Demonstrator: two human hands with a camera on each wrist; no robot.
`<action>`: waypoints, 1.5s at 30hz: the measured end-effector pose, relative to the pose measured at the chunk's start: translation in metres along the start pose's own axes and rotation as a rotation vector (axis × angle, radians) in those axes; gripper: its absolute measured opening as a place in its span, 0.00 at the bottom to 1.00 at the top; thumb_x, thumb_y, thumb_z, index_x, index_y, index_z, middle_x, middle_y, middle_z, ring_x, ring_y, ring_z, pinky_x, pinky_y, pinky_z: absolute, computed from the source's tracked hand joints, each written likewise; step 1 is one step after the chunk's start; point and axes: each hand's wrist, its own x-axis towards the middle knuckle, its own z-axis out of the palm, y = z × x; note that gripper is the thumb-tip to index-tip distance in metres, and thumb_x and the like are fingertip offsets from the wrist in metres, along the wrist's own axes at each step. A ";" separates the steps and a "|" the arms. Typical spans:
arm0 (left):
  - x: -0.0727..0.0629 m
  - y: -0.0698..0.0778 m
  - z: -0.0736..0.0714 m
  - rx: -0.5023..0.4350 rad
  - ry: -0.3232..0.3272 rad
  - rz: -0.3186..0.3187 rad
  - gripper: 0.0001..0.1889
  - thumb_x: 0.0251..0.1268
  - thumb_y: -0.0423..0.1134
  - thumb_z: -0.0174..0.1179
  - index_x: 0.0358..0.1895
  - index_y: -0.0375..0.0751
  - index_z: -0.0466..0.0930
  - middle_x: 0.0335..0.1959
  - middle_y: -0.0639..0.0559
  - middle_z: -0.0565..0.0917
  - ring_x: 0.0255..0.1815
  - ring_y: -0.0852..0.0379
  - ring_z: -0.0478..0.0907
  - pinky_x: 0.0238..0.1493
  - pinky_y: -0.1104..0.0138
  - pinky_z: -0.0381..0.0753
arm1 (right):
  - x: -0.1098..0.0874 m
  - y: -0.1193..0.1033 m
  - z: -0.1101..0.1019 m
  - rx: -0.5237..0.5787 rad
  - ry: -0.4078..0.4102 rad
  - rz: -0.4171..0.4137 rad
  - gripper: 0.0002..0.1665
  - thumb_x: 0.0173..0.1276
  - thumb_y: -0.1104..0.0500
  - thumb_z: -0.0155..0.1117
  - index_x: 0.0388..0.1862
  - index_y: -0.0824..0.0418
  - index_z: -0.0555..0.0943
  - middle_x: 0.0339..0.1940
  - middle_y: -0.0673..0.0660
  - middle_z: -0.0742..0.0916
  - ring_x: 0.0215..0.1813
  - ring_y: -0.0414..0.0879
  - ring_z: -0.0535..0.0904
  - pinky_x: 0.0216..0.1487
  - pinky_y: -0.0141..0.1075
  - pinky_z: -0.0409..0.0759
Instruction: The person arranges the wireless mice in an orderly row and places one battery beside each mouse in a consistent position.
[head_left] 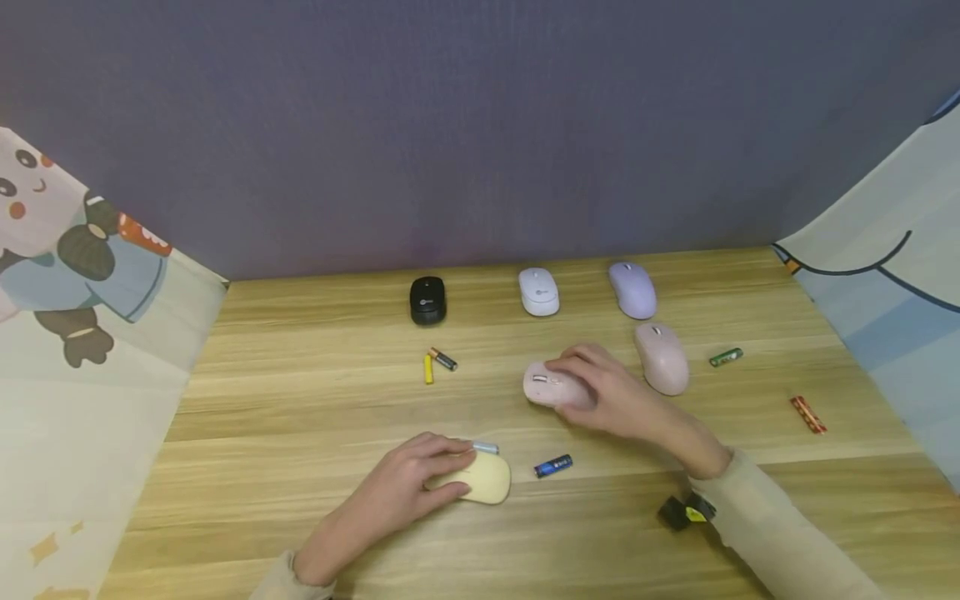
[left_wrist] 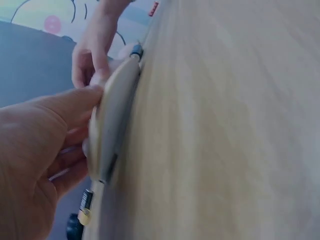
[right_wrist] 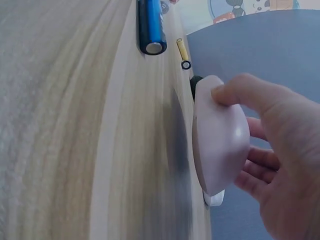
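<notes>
My left hand (head_left: 408,479) holds a flat pale-yellow computer mouse (head_left: 491,479) between thumb and fingers, low over the wooden table. The left wrist view shows this mouse (left_wrist: 112,117) edge-on, its underside facing the tabletop. A silver battery (head_left: 487,447) lies right beside it, partly hidden by the fingers. In my right hand (head_left: 618,396) is a pale-pink mouse (head_left: 542,390), gripped by its sides. In the right wrist view this mouse (right_wrist: 220,135) is raised from the table, its shadow below. A blue battery (head_left: 553,466) lies between the two hands.
A black mouse (head_left: 428,302), a white mouse (head_left: 539,292) and a lilac mouse (head_left: 633,290) line the back. Another pink mouse (head_left: 663,360) is beside my right forearm. Yellow (head_left: 429,369), black-and-copper (head_left: 444,359), green (head_left: 726,357) and red batteries (head_left: 808,415) lie about the wooden table (head_left: 300,392).
</notes>
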 end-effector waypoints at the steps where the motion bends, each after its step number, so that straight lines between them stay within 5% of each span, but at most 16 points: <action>1: 0.001 0.001 -0.001 0.008 -0.004 -0.002 0.22 0.66 0.49 0.71 0.58 0.42 0.86 0.59 0.54 0.86 0.58 0.58 0.83 0.61 0.63 0.85 | -0.001 0.001 0.000 0.001 -0.004 0.000 0.34 0.57 0.53 0.80 0.62 0.59 0.82 0.57 0.57 0.82 0.61 0.54 0.78 0.62 0.52 0.82; 10: 0.003 0.005 -0.003 0.052 -0.015 0.009 0.23 0.63 0.49 0.73 0.58 0.41 0.87 0.59 0.52 0.86 0.58 0.57 0.83 0.61 0.62 0.84 | -0.012 -0.005 -0.007 0.078 -0.151 -0.099 0.35 0.56 0.52 0.80 0.64 0.48 0.81 0.60 0.45 0.82 0.62 0.44 0.79 0.61 0.45 0.84; 16: 0.012 0.024 -0.003 0.208 0.000 0.065 0.26 0.63 0.53 0.72 0.59 0.42 0.85 0.60 0.47 0.85 0.62 0.51 0.82 0.65 0.56 0.82 | -0.015 0.001 -0.003 0.067 -0.101 -0.086 0.34 0.56 0.55 0.80 0.63 0.53 0.81 0.59 0.49 0.82 0.60 0.46 0.78 0.59 0.45 0.85; 19: 0.023 0.045 0.003 0.282 -0.053 0.161 0.27 0.68 0.55 0.67 0.65 0.45 0.81 0.67 0.48 0.81 0.69 0.51 0.77 0.71 0.56 0.77 | -0.014 0.003 -0.003 0.058 -0.086 -0.076 0.33 0.57 0.54 0.80 0.63 0.54 0.82 0.58 0.49 0.82 0.60 0.45 0.78 0.59 0.45 0.84; 25: 0.042 0.085 0.028 0.474 -0.315 0.504 0.27 0.82 0.58 0.47 0.77 0.58 0.68 0.80 0.56 0.66 0.81 0.58 0.59 0.81 0.64 0.60 | -0.012 0.004 -0.002 0.044 -0.067 -0.071 0.32 0.58 0.51 0.79 0.63 0.53 0.82 0.57 0.48 0.82 0.60 0.45 0.77 0.60 0.45 0.83; 28: 0.045 0.094 0.041 0.572 -0.388 0.588 0.25 0.85 0.55 0.43 0.78 0.60 0.66 0.81 0.59 0.63 0.82 0.60 0.56 0.81 0.67 0.57 | -0.011 0.004 -0.002 0.042 -0.063 -0.068 0.32 0.59 0.51 0.78 0.63 0.53 0.82 0.57 0.49 0.82 0.61 0.45 0.77 0.60 0.46 0.82; 32: 0.048 0.095 0.049 0.638 -0.418 0.597 0.24 0.84 0.53 0.44 0.77 0.56 0.68 0.80 0.59 0.64 0.80 0.62 0.59 0.80 0.69 0.59 | -0.010 0.004 -0.001 0.030 -0.058 -0.064 0.33 0.59 0.51 0.79 0.63 0.53 0.82 0.57 0.50 0.82 0.61 0.46 0.77 0.61 0.46 0.82; 45: 0.052 0.093 0.053 0.575 -0.360 0.543 0.29 0.78 0.59 0.54 0.74 0.49 0.73 0.76 0.56 0.71 0.76 0.63 0.67 0.75 0.72 0.67 | -0.001 0.009 0.001 0.010 0.035 0.041 0.32 0.59 0.54 0.78 0.62 0.61 0.81 0.56 0.59 0.82 0.60 0.57 0.78 0.61 0.55 0.82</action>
